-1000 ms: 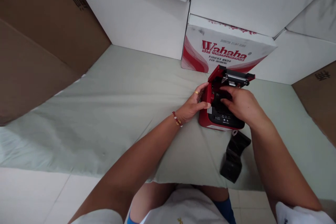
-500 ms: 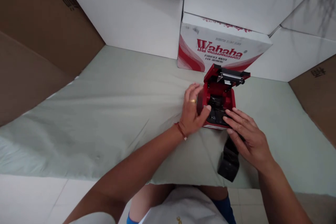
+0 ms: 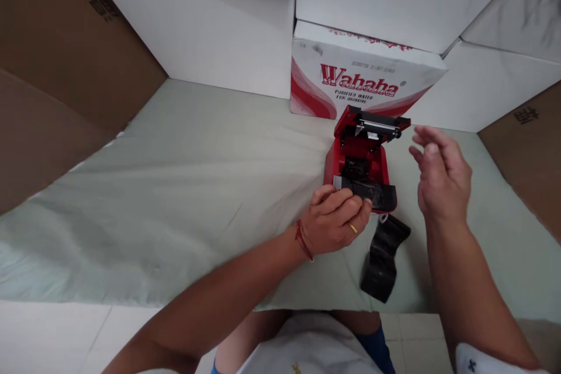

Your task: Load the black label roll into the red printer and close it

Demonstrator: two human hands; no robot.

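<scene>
A small red label printer [image 3: 329, 166] stands with its lid [image 3: 372, 123] raised, showing black parts and a silver bar under the lid. Black shiny ribbon [image 3: 367, 188] runs from inside across its front edge. My left hand [image 3: 337, 219] is at that front edge, fingers closed together on the ribbon; the fingertips are partly hidden. My right hand [image 3: 445, 175] is raised to the right of the lid, fingers apart, touching nothing. Below the printer, a loose wavy strip of black ribbon [image 3: 380, 272] lies on the cloth, with a small pale roll core at its upper end.
A pale green cloth [image 3: 197, 187] covers the table. Behind the printer is a white and red Wahaha water carton [image 3: 363, 79], against stacked white boxes [image 3: 228, 23]. Brown cardboard boxes stand at the left [image 3: 79, 41] and right [image 3: 532, 146].
My right hand has left the printer's front and risen to the right of the lid. My left hand has moved from the printer's left side to its front edge, closing on the ribbon.
</scene>
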